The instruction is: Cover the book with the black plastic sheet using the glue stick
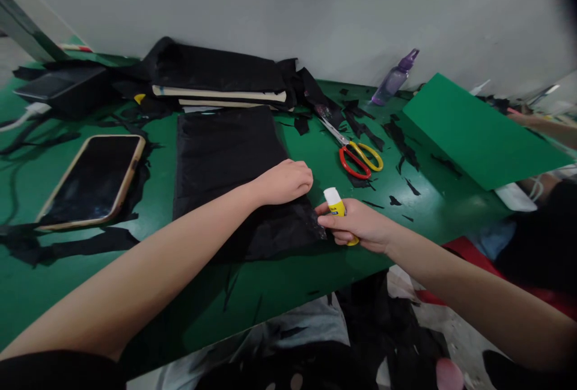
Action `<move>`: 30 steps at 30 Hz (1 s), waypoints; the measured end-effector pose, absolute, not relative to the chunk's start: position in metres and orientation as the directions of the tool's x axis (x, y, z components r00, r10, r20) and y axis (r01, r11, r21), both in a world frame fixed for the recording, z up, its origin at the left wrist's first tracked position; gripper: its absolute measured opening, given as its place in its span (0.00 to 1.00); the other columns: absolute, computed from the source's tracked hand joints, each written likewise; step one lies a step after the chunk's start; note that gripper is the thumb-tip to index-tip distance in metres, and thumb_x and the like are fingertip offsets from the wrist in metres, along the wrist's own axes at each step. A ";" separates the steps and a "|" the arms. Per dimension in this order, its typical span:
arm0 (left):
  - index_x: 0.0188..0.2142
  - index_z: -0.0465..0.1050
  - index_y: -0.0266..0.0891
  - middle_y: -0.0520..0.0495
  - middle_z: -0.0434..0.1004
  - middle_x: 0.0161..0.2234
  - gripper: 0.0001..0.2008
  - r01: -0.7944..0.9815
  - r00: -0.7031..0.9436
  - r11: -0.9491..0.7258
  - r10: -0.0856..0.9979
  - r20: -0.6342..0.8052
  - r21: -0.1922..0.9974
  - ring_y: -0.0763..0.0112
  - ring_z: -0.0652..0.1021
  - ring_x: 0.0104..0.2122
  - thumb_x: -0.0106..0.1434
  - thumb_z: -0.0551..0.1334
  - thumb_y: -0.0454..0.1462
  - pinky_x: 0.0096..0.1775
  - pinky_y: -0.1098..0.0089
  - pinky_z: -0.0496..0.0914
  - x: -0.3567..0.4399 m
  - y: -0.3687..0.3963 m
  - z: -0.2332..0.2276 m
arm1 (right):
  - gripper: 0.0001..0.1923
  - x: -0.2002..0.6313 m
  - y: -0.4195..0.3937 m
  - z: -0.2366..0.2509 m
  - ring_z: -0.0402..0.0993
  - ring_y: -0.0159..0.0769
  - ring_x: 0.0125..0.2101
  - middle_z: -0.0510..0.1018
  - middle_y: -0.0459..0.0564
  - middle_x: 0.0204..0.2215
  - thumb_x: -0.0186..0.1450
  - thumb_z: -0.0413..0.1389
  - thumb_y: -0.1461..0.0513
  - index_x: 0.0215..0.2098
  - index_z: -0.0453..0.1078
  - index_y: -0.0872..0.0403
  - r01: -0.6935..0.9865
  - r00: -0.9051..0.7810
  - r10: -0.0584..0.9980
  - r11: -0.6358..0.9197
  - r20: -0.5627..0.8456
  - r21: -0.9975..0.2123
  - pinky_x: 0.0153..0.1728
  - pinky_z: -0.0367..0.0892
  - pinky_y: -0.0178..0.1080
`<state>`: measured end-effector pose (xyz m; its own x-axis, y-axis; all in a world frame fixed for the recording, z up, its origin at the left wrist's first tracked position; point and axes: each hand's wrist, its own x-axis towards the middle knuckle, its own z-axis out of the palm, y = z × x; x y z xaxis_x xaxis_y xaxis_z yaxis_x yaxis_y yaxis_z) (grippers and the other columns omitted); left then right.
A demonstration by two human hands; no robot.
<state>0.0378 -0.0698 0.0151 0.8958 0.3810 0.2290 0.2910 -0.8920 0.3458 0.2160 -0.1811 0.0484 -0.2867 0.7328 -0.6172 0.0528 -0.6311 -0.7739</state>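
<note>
A black cloth-covered panel (225,155) lies flat on the green table in front of me. My left hand (286,181) rests at its right side with fingers curled into a fist; anything inside the fist is hidden. In my right hand (356,225) is a glue stick (335,202) with a yellow body and a white end pointing up. The thumb and forefinger of that hand also touch the cloth's shiny, wet-looking corner (319,225). Scissors (347,146) with one red and one yellow handle lie just beyond, blades partly over a black scrap.
A phone (92,179) lies at left, near a black box (63,92) with a white cable. Black-covered boards (216,71) are stacked behind the panel. A purple bottle (392,85) leans by the wall. A green board (482,131) stands at right, near another person's arm (545,128).
</note>
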 end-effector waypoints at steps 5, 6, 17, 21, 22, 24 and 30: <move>0.28 0.68 0.38 0.49 0.73 0.32 0.12 0.299 0.897 -0.886 0.388 0.212 0.355 0.68 0.70 0.40 0.63 0.48 0.32 0.41 0.67 0.59 0.038 -0.073 0.020 | 0.17 0.222 -0.184 0.046 0.52 0.17 0.13 0.61 0.35 0.15 0.53 0.66 0.59 0.35 0.66 0.57 0.136 -0.279 0.750 -0.587 -0.599 -0.798 0.17 0.50 0.29; 0.27 0.67 0.38 0.49 0.73 0.32 0.12 0.303 0.895 -0.883 0.394 0.212 0.359 0.68 0.70 0.40 0.63 0.49 0.32 0.41 0.67 0.59 0.038 -0.074 0.021 | 0.16 0.223 -0.184 0.045 0.52 0.18 0.13 0.61 0.35 0.15 0.53 0.65 0.59 0.34 0.66 0.57 0.168 -0.280 0.758 -0.565 -0.589 -0.808 0.17 0.50 0.29; 0.28 0.64 0.39 0.49 0.71 0.35 0.23 0.241 0.918 -0.912 0.325 0.227 0.331 0.66 0.68 0.40 0.52 0.62 0.56 0.40 0.67 0.58 0.036 -0.075 0.021 | 0.09 0.221 -0.174 0.051 0.61 0.22 0.14 0.70 0.41 0.19 0.56 0.60 0.59 0.31 0.67 0.55 0.573 -0.323 0.784 -0.284 -0.530 -0.769 0.16 0.54 0.29; 0.28 0.64 0.39 0.49 0.70 0.35 0.23 0.244 0.921 -0.915 0.322 0.217 0.322 0.66 0.68 0.40 0.52 0.62 0.56 0.40 0.67 0.57 0.036 -0.075 0.021 | 0.08 0.219 -0.170 0.053 0.64 0.24 0.14 0.77 0.46 0.26 0.57 0.57 0.59 0.33 0.67 0.54 0.664 -0.373 0.775 -0.161 -0.510 -0.730 0.17 0.59 0.30; 0.28 0.64 0.39 0.49 0.70 0.35 0.23 0.244 0.922 -0.915 0.322 0.216 0.320 0.66 0.68 0.40 0.51 0.62 0.56 0.40 0.67 0.57 0.036 -0.075 0.021 | 0.08 0.219 -0.169 0.053 0.65 0.25 0.15 0.77 0.46 0.25 0.58 0.57 0.59 0.34 0.67 0.54 0.686 -0.376 0.775 -0.135 -0.508 -0.715 0.17 0.59 0.31; 0.28 0.64 0.39 0.48 0.70 0.35 0.23 0.246 0.922 -0.916 0.322 0.216 0.317 0.66 0.68 0.40 0.51 0.63 0.56 0.41 0.67 0.57 0.036 -0.076 0.021 | 0.08 0.221 -0.168 0.053 0.65 0.26 0.16 0.76 0.45 0.22 0.58 0.57 0.58 0.33 0.67 0.54 0.734 -0.371 0.795 -0.067 -0.480 -0.676 0.18 0.57 0.31; 0.28 0.65 0.38 0.48 0.70 0.35 0.22 0.248 0.920 -0.914 0.326 0.218 0.322 0.65 0.68 0.40 0.51 0.63 0.55 0.40 0.68 0.57 0.037 -0.075 0.020 | 0.18 0.229 -0.164 0.064 0.55 0.25 0.18 0.62 0.40 0.16 0.55 0.60 0.50 0.23 0.62 0.54 0.689 -0.322 0.894 -0.005 -0.312 -0.725 0.19 0.49 0.33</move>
<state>0.0372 -0.0750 0.0202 0.9199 0.3260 0.2178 0.2476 -0.9138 0.3220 0.2295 -0.1641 0.0640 -0.3223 0.8938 -0.3117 0.6887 -0.0045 -0.7251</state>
